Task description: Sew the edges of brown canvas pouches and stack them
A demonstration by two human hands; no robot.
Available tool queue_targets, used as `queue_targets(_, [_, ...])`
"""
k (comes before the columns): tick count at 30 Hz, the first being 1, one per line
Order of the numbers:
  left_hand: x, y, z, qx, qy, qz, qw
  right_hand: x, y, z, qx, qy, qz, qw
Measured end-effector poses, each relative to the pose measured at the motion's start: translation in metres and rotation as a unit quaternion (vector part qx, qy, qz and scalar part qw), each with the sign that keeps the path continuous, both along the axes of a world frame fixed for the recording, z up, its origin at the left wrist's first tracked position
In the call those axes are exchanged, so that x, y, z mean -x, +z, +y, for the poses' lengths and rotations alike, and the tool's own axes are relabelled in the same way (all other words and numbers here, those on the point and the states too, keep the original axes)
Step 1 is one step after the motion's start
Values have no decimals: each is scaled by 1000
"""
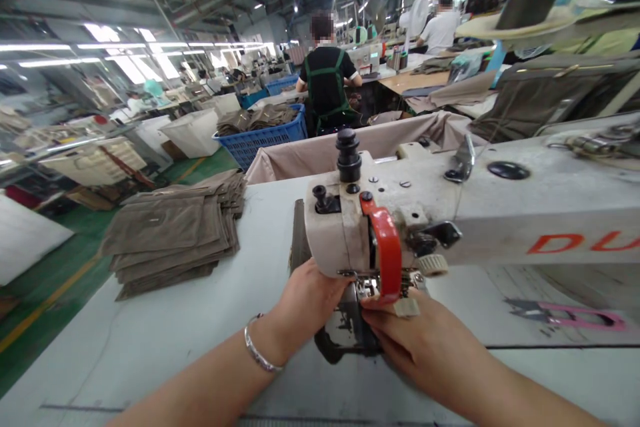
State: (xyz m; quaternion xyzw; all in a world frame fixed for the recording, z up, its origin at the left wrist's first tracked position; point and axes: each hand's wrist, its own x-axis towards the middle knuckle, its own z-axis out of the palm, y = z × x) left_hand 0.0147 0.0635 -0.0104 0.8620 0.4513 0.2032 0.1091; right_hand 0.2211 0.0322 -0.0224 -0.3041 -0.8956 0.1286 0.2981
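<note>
A white sewing machine [330, 233] with a red guard [389, 253] over its needle area stands before me. My left hand [315, 297], a silver bracelet at its wrist, has its fingers closed at the left of the presser foot [369, 288]. From the right, my right hand [415, 330] reaches in under the guard, thumb and fingers pressed together close to the foot. A grey-brown fabric piece [299, 233] lies flat beyond my left hand, partly behind the machine head. Whatever the fingertips pinch is hidden. Between the hands shows the worn metal plate [350, 330].
Stacked grey-brown fabric pieces [170, 230] lie on the white table [200, 340] at left. Pink-handled thread snips [565, 313] rest at right. Behind the machine are a cloth-lined bin [295, 153], a blue crate [265, 140] and a seated co-worker [327, 77].
</note>
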Motion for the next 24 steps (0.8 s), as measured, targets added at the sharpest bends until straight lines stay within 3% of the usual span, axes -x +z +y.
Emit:
queue_targets(4, [-4, 22, -25, 91, 49, 4, 995, -5, -2, 1, 55, 20, -22, 998])
queue_targets(6, [-2, 27, -42, 145, 49, -6, 988, -9, -2, 2, 82, 29, -34, 996])
queue_targets(8, [2, 27, -56, 150, 39, -9, 988, -13, -2, 2, 87, 37, -40, 995])
queue_targets(11, [8, 21, -70, 85, 14, 25, 996, -16, -4, 1, 73, 56, -46, 995])
queue_targets(16, [9, 3, -82, -82, -96, 111, 986, -15, -3, -4, 76, 58, -57, 994])
queue_targets(21, [4, -17, -88, -185, -129, 123, 966, -16, 6, -8, 86, 49, -23, 995])
queue_targets(24, [1, -23, -87, -206, -121, 88, 967, -17, 5, -9, 45, 33, -8, 998])
